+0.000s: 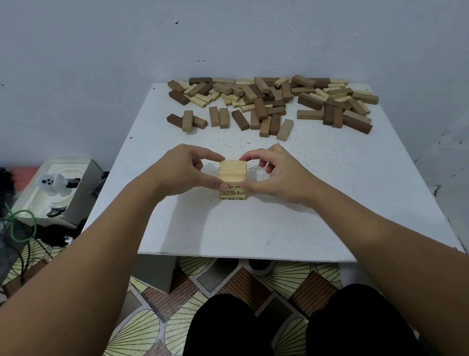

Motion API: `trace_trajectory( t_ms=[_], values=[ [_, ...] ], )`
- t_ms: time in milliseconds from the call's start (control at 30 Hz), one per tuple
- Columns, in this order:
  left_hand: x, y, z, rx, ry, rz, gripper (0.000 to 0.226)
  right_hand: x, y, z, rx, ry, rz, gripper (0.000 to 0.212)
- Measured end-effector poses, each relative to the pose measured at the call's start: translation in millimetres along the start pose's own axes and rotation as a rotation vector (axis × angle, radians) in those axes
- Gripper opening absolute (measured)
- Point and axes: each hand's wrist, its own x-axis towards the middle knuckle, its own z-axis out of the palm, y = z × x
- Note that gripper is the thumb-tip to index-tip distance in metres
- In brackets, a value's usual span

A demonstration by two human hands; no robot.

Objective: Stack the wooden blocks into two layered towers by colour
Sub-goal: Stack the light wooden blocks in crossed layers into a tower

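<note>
Head view: left hand [183,169] and right hand [276,171] pinch the pale block tower [233,179] from both sides.

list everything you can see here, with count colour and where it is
block tower: one, pale wood, middle of the table, several layers
loose blocks: many, pale and brown mixed, heaped along the table's far edge
table: one, white, against the wall
tray: one, white, on the floor to the left
cable: green, beside the tray
floor: patterned brown and yellow
left hand: grips the tower's left side
right hand: grips its right side
</note>
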Motion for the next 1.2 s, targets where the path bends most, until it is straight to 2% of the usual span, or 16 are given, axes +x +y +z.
trace_trajectory(
  t_ms=[267, 467, 700, 1200],
  values=[
    [1.8, -2.1, 0.5, -0.029, -0.007, -0.001, 0.065, -0.1, 1.3, -0.5, 0.004, -0.005, -0.001, 0.066],
    [2.3, -3.2, 0.9, -0.043, -0.016, -0.005, 0.064, 0.2, 3.3, -1.2, 0.02, -0.01, -0.015, 0.055],
    [3.0, -7.3, 0.1, -0.076, -0.013, -0.007, 0.066, 0.5, 4.3, -1.3, 0.035, -0.007, -0.027, 0.051],
    [-1.0, -5.9, 0.2, -0.126, -0.019, -0.037, 0.066, -6.9, -0.6, -5.4, 0.076, -0.011, -0.017, 0.06]
  ],
)
